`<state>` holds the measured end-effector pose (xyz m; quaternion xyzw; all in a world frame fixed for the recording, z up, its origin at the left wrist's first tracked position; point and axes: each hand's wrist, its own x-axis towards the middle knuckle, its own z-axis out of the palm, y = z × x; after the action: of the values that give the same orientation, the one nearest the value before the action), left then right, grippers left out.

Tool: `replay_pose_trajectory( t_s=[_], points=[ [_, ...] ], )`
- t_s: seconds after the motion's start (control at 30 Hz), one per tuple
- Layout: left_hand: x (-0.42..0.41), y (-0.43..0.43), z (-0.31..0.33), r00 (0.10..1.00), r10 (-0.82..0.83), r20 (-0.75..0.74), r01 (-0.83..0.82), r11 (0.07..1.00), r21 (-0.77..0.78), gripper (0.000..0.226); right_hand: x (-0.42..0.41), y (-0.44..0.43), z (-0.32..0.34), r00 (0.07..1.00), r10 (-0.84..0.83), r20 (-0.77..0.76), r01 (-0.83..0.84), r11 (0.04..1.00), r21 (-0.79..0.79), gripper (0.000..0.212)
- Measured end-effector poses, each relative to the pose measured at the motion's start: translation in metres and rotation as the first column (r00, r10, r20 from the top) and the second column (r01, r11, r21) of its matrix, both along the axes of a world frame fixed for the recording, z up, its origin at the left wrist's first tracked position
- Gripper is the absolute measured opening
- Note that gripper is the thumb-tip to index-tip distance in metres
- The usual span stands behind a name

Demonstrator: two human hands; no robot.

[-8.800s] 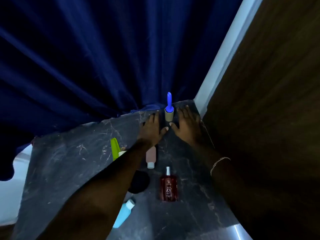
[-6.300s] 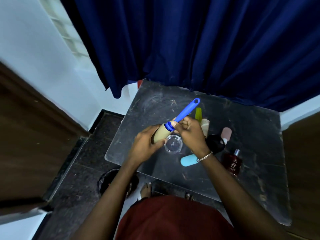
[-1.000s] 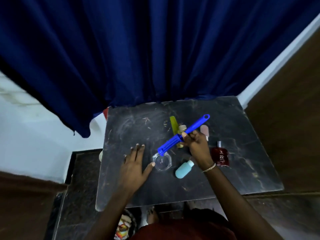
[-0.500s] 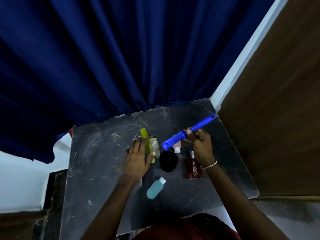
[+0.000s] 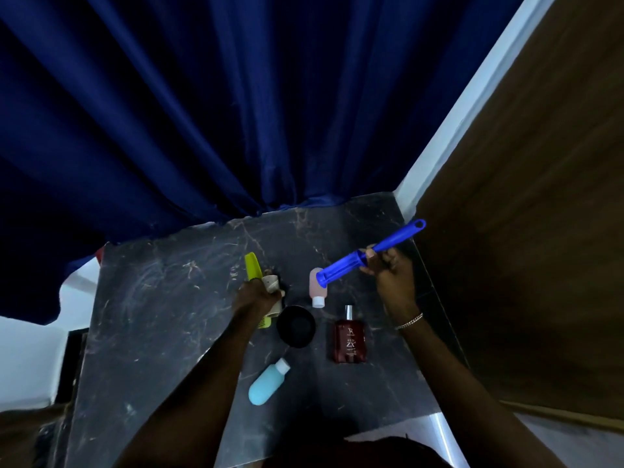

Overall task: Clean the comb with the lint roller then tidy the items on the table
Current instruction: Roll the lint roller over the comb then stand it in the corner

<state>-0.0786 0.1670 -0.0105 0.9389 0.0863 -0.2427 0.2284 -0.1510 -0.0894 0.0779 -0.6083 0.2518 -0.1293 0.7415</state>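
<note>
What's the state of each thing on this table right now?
Lint roller handle: bare, raised in right hand.
Beige roll: off the handle, gripped by left hand.
Green comb: flat on table, partly under left hand.
Pink bottle: lying down, capped.
Blue bottle: lying down, capped.
Perfume bottle: lying flat.

Three bottles lie near the left hand [image 5: 258,296]: pink plastic bottle [image 5: 317,288], dark red glass bottle [image 5: 349,341], pale blue plastic bottle [image 5: 265,385]. One green plastic comb [image 5: 252,269], one beige roll [image 5: 272,284], one black round dish [image 5: 296,326], one blue roller handle [image 5: 371,256].
</note>
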Motion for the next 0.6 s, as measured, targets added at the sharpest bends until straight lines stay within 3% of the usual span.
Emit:
replay_pose_trajectory(
  t_s=[0.17,0.4,0.53,0.6],
  points=[
    [0.001,-0.005,-0.021,0.998,0.055,0.021,-0.055,0.998,-0.005,0.066,-0.003,-0.011,-0.009,1.000,-0.016,-0.003,0.016,1.000,0.019,0.008],
    [-0.001,-0.011,-0.007,0.997,0.044,0.058,-0.043,0.999,-0.023,0.055,-0.014,-0.019,-0.016,1.000,-0.013,-0.024,0.013,1.000,0.006,0.010],
    [-0.005,-0.009,0.023,0.992,-0.010,0.127,0.027,0.990,-0.135,0.040,-0.016,-0.017,-0.009,0.999,-0.035,-0.008,0.035,0.999,0.007,0.011],
    [-0.008,0.000,0.035,0.981,0.010,0.192,0.038,0.970,-0.242,0.048,-0.015,-0.014,-0.003,0.999,-0.047,0.011,0.047,0.998,0.028,0.012]
  ],
)
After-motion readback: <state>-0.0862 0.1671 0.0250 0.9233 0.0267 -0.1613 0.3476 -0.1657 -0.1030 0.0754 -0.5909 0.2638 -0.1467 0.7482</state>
